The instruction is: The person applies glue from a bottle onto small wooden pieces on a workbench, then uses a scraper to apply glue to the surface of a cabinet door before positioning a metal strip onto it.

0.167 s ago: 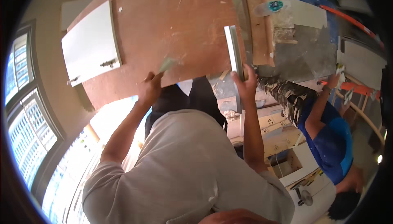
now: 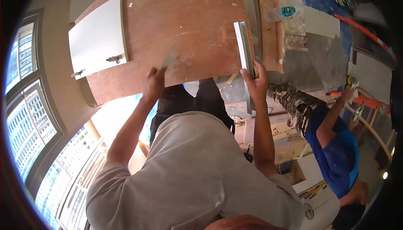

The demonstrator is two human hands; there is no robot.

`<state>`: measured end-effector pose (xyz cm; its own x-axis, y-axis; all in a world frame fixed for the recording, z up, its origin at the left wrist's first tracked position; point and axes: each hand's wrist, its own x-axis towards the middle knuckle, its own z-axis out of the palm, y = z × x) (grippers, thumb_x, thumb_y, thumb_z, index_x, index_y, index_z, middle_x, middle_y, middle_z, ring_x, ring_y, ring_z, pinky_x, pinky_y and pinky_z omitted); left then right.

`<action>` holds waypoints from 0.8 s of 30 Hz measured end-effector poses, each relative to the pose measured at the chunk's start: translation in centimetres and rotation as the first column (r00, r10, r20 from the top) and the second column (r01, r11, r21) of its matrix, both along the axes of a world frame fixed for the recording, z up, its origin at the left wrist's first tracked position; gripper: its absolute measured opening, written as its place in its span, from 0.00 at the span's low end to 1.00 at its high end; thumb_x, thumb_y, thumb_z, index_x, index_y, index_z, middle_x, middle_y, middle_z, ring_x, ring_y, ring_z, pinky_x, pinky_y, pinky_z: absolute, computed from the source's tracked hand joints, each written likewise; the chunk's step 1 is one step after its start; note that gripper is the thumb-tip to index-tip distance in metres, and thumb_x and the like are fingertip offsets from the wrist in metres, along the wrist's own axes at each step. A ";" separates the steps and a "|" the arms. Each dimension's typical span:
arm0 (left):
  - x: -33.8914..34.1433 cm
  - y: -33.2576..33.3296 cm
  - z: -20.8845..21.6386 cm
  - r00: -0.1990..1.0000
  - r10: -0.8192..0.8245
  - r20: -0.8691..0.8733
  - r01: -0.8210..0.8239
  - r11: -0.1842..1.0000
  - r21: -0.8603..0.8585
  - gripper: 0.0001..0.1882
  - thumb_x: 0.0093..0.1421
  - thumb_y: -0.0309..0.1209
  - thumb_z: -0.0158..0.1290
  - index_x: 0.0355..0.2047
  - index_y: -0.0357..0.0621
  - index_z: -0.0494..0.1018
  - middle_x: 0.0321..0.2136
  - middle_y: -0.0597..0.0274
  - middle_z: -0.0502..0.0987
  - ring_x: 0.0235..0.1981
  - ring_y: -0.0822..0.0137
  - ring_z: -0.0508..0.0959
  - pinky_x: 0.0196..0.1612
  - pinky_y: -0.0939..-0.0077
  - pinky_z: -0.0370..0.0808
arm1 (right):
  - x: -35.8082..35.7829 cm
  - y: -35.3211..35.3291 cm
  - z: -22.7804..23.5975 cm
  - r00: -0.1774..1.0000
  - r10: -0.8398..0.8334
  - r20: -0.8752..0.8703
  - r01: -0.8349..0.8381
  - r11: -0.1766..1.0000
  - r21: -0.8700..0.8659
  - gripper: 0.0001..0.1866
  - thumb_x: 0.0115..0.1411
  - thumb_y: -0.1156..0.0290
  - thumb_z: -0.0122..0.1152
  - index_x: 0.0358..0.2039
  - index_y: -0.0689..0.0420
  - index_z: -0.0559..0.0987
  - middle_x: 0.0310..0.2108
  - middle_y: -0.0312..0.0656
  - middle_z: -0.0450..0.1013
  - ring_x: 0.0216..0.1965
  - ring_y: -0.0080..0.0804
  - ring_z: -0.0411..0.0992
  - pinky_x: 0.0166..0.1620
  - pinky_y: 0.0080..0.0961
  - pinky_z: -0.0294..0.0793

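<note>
My left hand [image 2: 154,83] is closed around the handle end of a scraper [image 2: 170,60], whose thin, pale blade is blurred. The blade points away from me over the near part of a reddish-brown wooden board [image 2: 197,24]; I cannot tell if it touches. Over the board's right edge, my right hand [image 2: 257,82] grips a long, narrow panel [image 2: 242,45] with a white face and a grey edge. Thumb and fingers sit on either side of this panel. Its far end lies over the board and its near end hangs past the front edge.
A white cabinet door [image 2: 98,32] with metal hinges [image 2: 113,59] lies on the board's left. Beyond the right edge lies a clear plastic bottle [image 2: 280,13]. To my right, a person [image 2: 336,146] in blue works near an orange bar [image 2: 365,100]. Windows [image 2: 29,120] line the left.
The view has shifted slightly, so the board and door appear farther right. The scraper stays in my left hand and the panel in my right.
</note>
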<state>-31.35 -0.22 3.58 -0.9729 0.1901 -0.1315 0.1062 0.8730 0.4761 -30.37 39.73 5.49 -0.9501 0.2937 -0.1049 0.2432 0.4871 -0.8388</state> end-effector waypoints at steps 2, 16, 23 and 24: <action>-6.5 2.4 -5.8 0.983 0.028 -0.180 -0.011 0.995 0.097 0.17 0.62 0.25 0.50 0.50 0.51 0.77 0.32 0.49 0.74 0.33 0.47 0.79 0.32 0.51 0.75 | -0.9 0.5 0.7 0.999 0.044 -0.016 -0.044 0.999 0.014 0.29 0.53 0.64 0.76 0.51 0.65 0.76 0.43 0.49 0.77 0.44 0.39 0.77 0.48 0.33 0.75; 5.1 1.9 -1.0 0.983 -0.175 0.061 0.175 0.984 0.017 0.17 0.60 0.26 0.52 0.49 0.55 0.77 0.30 0.57 0.74 0.26 0.50 0.80 0.28 0.55 0.78 | -1.1 2.2 -0.3 0.999 -0.036 -0.008 0.036 0.998 -0.055 0.28 0.56 0.64 0.75 0.52 0.64 0.76 0.46 0.45 0.76 0.44 0.31 0.75 0.49 0.29 0.74; 0.1 9.3 -1.7 0.934 -0.352 -0.056 0.355 0.933 0.057 0.17 0.56 0.27 0.54 0.46 0.59 0.80 0.31 0.60 0.77 0.30 0.55 0.82 0.31 0.59 0.79 | -2.3 2.5 0.8 0.996 -0.015 0.083 0.027 0.990 -0.142 0.29 0.56 0.62 0.76 0.52 0.65 0.76 0.45 0.44 0.76 0.43 0.27 0.74 0.47 0.25 0.74; -1.5 12.9 -0.8 0.883 -0.416 0.217 0.423 0.906 0.014 0.21 0.56 0.27 0.52 0.50 0.60 0.78 0.39 0.57 0.78 0.36 0.54 0.83 0.36 0.58 0.80 | -3.0 2.2 1.2 0.993 -0.010 0.117 0.025 0.991 -0.133 0.29 0.55 0.61 0.76 0.52 0.64 0.76 0.45 0.44 0.76 0.42 0.27 0.74 0.46 0.25 0.74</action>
